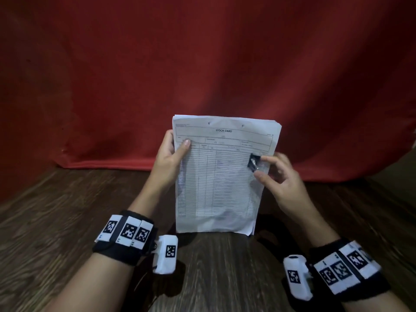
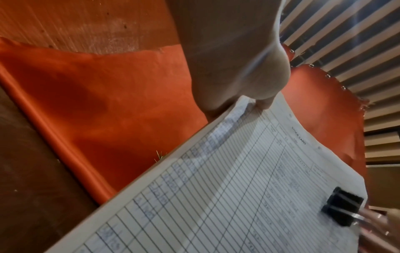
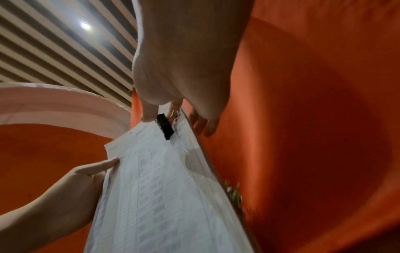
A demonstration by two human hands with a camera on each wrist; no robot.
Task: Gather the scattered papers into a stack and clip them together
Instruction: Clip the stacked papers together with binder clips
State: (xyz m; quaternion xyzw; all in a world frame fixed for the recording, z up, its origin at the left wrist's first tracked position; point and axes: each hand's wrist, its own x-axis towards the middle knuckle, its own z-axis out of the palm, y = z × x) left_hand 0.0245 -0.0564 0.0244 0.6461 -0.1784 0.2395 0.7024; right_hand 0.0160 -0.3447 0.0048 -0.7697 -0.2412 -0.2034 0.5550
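Head view: left hand (image 1: 167,158) grips floppy paper stack (image 1: 221,176) edge; right hand (image 1: 282,176) pinches stiff binder clip (image 1: 254,164) opposite.

The handwriting on the top sheet of the stack of papers (image 1: 219,176) is too faint to read. The left hand (image 1: 167,157) hides its fingers behind that stack. In the left wrist view, the right hand (image 2: 383,227) beside the black clip (image 2: 341,206) is cut off by the edge and blurred.
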